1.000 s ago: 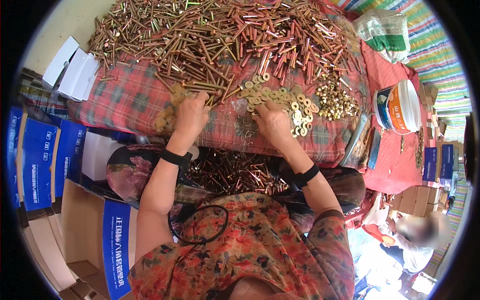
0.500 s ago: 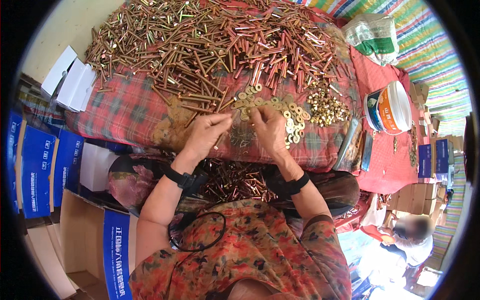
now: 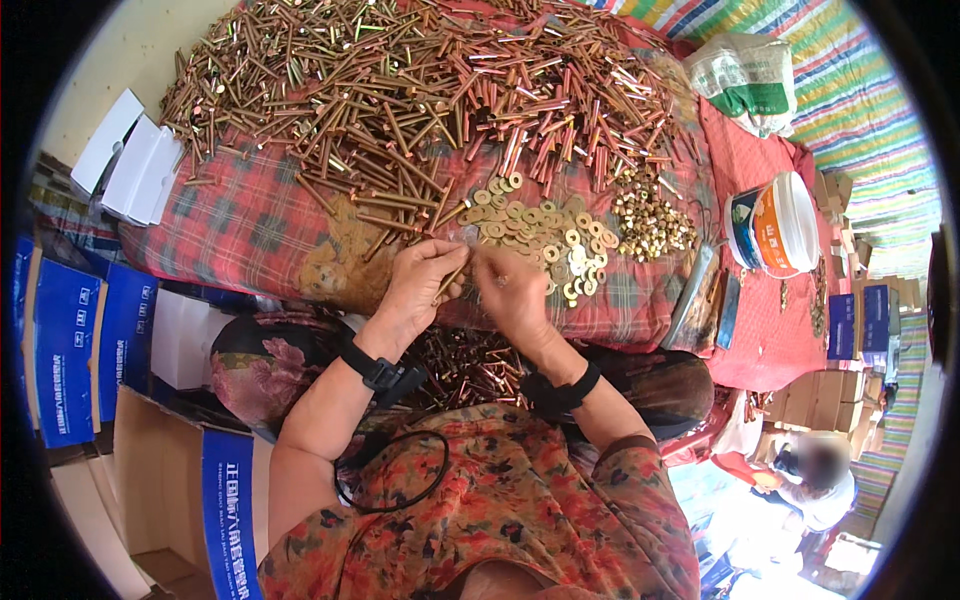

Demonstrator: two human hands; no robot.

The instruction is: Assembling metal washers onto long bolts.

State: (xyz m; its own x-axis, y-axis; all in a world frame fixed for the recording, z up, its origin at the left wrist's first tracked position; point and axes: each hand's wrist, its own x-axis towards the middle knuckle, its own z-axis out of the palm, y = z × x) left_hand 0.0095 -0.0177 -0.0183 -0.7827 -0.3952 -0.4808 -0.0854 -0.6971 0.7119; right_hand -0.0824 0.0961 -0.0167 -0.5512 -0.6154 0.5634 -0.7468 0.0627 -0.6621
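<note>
Left hand [image 3: 418, 284] grips a bolt [image 3: 450, 283] beside right hand [image 3: 515, 292].

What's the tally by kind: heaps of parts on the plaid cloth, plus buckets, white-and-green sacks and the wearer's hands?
Heap of long bolts: 1
Heap of flat washers: 1
Heap of small gold nuts: 1
Bucket: 1
White-and-green sack: 1
Wearer's left hand and right hand: 2
Total: 7
</note>
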